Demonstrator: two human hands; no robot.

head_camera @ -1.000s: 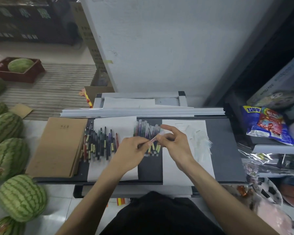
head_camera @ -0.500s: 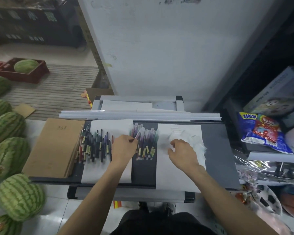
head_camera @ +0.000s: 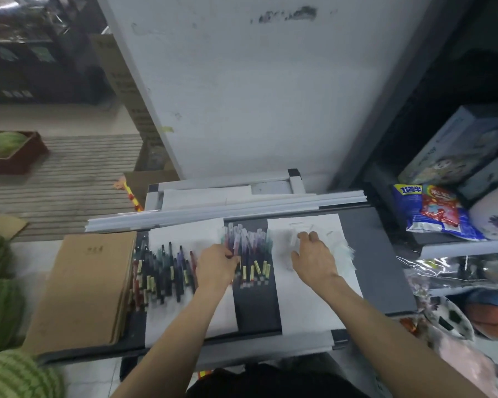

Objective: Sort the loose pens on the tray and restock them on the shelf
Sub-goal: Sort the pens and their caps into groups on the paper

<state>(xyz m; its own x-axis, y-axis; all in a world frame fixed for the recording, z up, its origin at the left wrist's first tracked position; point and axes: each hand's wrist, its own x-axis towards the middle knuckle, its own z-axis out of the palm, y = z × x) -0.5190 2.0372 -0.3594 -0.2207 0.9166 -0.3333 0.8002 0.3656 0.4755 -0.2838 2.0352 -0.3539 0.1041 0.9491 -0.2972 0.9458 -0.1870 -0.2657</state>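
A dark grey tray (head_camera: 371, 254) carries two white paper sheets. Several dark-barrelled pens (head_camera: 161, 271) lie in a row on the left sheet. A second group of pens with clear caps (head_camera: 253, 254) lies in the middle. My left hand (head_camera: 216, 267) is at the left edge of that middle group, with its fingertips curled onto one pen there. My right hand (head_camera: 314, 259) hovers over the right sheet, its loosely bent fingers touching a blurred pile of clear plastic sleeves (head_camera: 296, 234).
A stack of brown notebooks (head_camera: 84, 285) lies on the tray's left end, and long white strips (head_camera: 213, 214) run along its far edge. Watermelons (head_camera: 0, 308) sit on the floor at left. Shelves at right hold a snack bag (head_camera: 434, 211), boxes and balls (head_camera: 492, 314).
A second ago both hands held one pen together over the middle group. They have since parted: the left hand went to the pens, the right to the sleeve pile.
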